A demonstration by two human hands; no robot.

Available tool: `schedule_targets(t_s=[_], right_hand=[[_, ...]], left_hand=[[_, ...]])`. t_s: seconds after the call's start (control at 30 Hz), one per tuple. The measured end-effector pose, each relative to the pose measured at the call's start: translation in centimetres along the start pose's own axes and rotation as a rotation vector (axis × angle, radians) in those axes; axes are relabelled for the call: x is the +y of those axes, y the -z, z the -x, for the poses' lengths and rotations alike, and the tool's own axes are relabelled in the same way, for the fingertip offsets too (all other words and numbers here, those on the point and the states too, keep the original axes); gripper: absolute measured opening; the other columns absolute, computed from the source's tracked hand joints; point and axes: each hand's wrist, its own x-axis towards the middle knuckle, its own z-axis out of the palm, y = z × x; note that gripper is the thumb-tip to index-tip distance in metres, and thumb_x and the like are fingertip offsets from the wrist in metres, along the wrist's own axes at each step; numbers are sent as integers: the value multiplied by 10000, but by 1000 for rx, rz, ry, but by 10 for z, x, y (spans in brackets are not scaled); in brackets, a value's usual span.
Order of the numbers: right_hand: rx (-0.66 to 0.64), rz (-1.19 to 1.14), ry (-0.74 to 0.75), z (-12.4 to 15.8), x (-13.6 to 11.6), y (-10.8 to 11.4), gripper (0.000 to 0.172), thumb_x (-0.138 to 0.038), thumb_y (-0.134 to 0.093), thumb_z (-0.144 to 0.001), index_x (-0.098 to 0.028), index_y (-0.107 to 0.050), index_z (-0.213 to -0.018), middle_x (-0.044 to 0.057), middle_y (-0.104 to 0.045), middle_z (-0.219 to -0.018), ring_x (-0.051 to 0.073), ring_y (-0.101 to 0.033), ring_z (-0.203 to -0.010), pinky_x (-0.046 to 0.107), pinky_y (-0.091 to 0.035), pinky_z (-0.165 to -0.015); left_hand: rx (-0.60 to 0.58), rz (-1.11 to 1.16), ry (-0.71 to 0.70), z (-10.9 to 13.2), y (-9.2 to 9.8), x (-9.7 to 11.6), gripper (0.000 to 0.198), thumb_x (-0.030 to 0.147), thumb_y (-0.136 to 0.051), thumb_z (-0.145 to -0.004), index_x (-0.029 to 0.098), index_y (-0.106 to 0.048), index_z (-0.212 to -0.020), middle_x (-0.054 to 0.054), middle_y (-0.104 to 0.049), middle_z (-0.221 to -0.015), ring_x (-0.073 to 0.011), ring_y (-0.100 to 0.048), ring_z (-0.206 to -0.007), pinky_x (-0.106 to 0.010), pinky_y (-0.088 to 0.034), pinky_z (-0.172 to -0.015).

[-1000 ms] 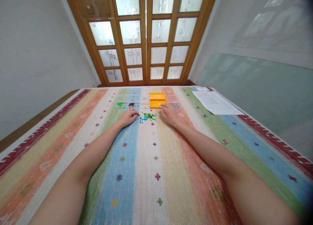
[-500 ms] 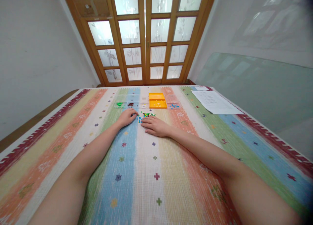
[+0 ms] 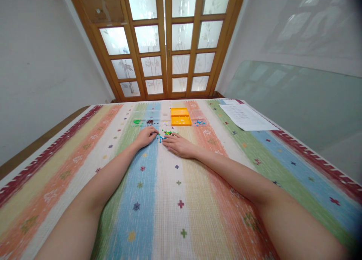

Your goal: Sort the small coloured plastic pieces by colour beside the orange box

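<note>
My left hand [image 3: 147, 136] rests on the cloth at the left edge of a small heap of tiny coloured pieces [image 3: 169, 133]. Its fingers curl in with the tips close together; whatever they pinch is too small to make out. My right hand [image 3: 178, 144] lies palm down with fingers stretched out, its fingertips at the near side of the heap. Green, yellow and dark bits show in the heap, and several blue pieces [image 3: 160, 139] lie between the two hands. The right fingers partly hide the heap.
Behind the heap stand an opened orange case [image 3: 181, 112] with pale bits, and clear boxes holding green pieces [image 3: 137, 122], dark brown pieces [image 3: 149, 122] and blue pieces [image 3: 200, 123]. Printed paper sheets [image 3: 246, 117] lie at the right on the striped tablecloth [image 3: 169, 214].
The view has shifted slightly. Both hands stay in nearly the same place, with the right fingers a little lower on the heap's near side.
</note>
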Motion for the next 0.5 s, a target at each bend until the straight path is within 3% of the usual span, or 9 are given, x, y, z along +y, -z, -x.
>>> schedule_targets(t_s=[0.2,0.5], right_hand=[[1,3,12,0,-1,4,401,-300,-492,-1096,-246,-622,-1471,79,-645,-1487,250,-425,-1531,545,-272,-1280],[62,-11,13,-3,3,3,317,-234,-548,-1065,-253,-711,-1336,81,-728,-1345,243,-554,-1416,541,-345,-1240]], left_hand=[[1,-10,-11,0,0,1,262,248,-538,-974,218,-785,-1055,-68,-719,-1068,-225,-668,-1024,-386,-528,-988],[-3,-20,-19,0,-1,-1,268,263,-532,-983,215,-785,-1059,-69,-720,-1065,-231,-665,-1032,-391,-522,-992]])
